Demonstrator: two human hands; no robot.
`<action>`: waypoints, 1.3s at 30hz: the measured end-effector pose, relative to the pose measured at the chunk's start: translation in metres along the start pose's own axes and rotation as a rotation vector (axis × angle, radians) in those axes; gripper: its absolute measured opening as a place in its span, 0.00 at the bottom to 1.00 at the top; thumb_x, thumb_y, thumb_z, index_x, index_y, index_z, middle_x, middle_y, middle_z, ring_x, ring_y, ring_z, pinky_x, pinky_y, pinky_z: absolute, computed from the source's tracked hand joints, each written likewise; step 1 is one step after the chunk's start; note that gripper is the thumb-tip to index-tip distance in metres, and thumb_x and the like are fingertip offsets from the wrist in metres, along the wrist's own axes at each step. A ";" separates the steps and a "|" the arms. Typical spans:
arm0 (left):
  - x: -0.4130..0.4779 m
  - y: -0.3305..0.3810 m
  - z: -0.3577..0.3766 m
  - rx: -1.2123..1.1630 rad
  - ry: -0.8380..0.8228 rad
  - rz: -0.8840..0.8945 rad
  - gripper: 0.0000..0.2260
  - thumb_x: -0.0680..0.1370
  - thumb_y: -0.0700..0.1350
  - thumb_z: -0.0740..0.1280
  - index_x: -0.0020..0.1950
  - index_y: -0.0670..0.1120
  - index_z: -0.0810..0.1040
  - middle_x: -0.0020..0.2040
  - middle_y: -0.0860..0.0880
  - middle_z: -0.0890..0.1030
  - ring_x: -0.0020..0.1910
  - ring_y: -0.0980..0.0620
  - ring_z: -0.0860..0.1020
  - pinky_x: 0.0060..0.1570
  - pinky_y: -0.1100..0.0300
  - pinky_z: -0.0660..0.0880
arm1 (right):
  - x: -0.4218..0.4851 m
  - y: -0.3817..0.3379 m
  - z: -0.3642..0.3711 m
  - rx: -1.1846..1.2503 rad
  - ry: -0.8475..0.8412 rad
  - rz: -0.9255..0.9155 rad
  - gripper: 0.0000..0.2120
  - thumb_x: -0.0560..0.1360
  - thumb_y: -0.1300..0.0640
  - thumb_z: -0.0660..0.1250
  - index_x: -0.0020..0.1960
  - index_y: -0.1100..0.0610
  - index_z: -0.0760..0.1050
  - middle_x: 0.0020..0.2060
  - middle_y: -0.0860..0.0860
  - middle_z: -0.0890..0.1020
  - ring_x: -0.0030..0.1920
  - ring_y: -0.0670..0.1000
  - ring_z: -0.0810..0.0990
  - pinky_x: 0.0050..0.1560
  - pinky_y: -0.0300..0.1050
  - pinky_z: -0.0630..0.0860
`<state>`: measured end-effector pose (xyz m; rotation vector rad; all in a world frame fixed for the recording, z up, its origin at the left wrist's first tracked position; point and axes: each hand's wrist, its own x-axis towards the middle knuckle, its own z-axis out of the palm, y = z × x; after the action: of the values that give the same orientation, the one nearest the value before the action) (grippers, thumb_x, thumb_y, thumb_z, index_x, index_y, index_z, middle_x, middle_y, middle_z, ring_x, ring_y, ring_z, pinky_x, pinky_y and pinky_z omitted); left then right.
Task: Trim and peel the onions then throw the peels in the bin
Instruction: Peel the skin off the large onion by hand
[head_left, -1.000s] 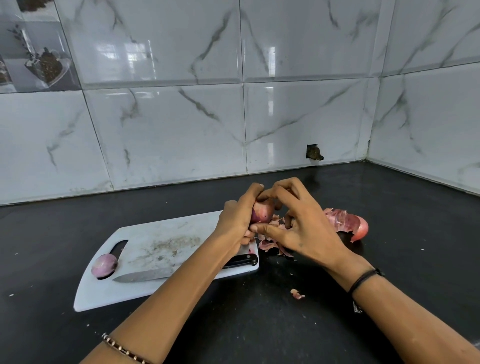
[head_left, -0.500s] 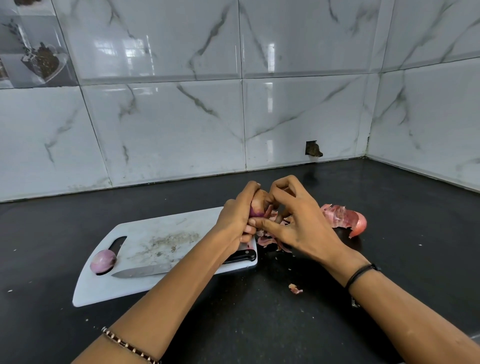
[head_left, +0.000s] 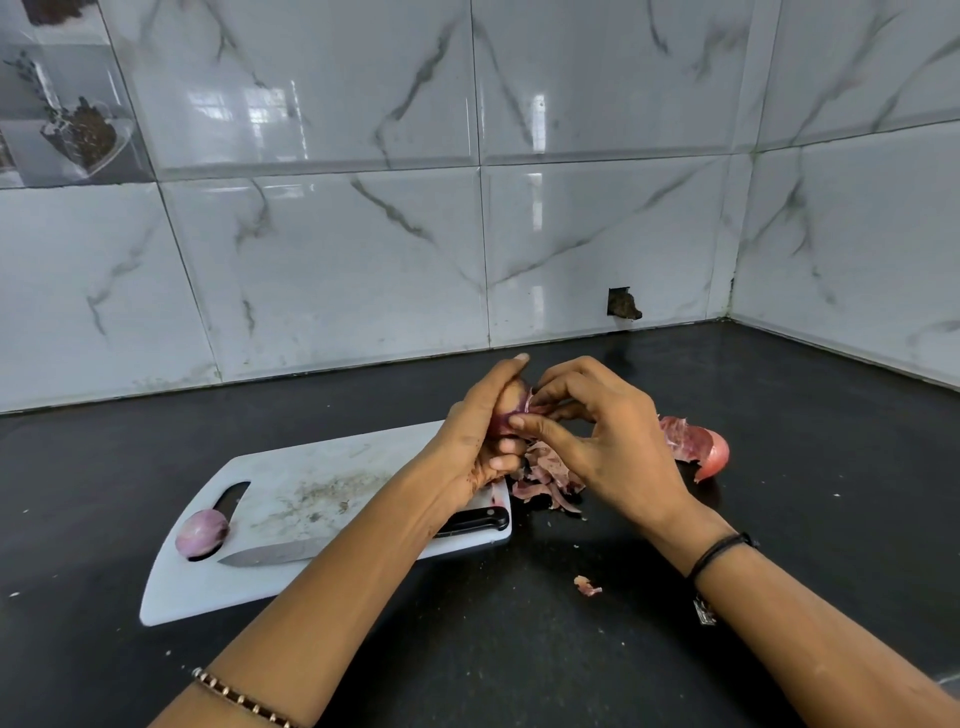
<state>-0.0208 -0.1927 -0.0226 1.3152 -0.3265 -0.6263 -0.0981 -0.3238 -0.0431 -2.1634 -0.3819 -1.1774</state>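
Above the cutting board's (head_left: 322, 470) right end, the left hand (head_left: 475, 441) grips a small red onion (head_left: 510, 409), probably light, firm and slippery. The right hand (head_left: 618, 441) pinches its thin, tear-prone skin at the top.

knife (head_left: 270, 554), onion (head_left: 201, 532) on board (head_left: 311, 467), peels (head_left: 545, 480) seemingly touching its right edge

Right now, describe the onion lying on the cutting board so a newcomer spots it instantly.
Find the white cutting board on the black countertop. At its left end, over the handle slot beside the knife tip, sits a peeled onion. It is the only smooth, pale-purple, skinless bulb lying there.
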 end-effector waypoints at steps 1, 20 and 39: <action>0.000 -0.001 -0.001 -0.008 0.011 0.008 0.21 0.75 0.62 0.71 0.36 0.45 0.77 0.25 0.51 0.69 0.19 0.57 0.64 0.16 0.67 0.60 | 0.000 0.000 0.000 0.002 0.005 -0.001 0.11 0.72 0.55 0.78 0.48 0.60 0.82 0.48 0.48 0.80 0.45 0.46 0.82 0.48 0.38 0.81; 0.002 0.002 -0.012 -0.203 0.127 -0.006 0.24 0.80 0.62 0.62 0.51 0.39 0.75 0.38 0.43 0.83 0.19 0.53 0.69 0.17 0.68 0.63 | 0.000 0.008 -0.004 -0.205 -0.022 0.126 0.07 0.72 0.57 0.73 0.47 0.51 0.76 0.43 0.41 0.76 0.47 0.44 0.74 0.45 0.41 0.73; 0.004 -0.001 0.001 -0.283 0.179 0.065 0.27 0.77 0.60 0.70 0.64 0.40 0.75 0.52 0.37 0.82 0.36 0.46 0.86 0.34 0.54 0.84 | 0.000 0.008 0.000 -0.305 -0.034 0.135 0.05 0.79 0.51 0.69 0.50 0.52 0.80 0.44 0.42 0.77 0.47 0.43 0.75 0.46 0.45 0.77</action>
<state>-0.0187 -0.1959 -0.0234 1.0749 -0.1277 -0.4764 -0.0941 -0.3295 -0.0464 -2.4285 -0.0700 -1.1861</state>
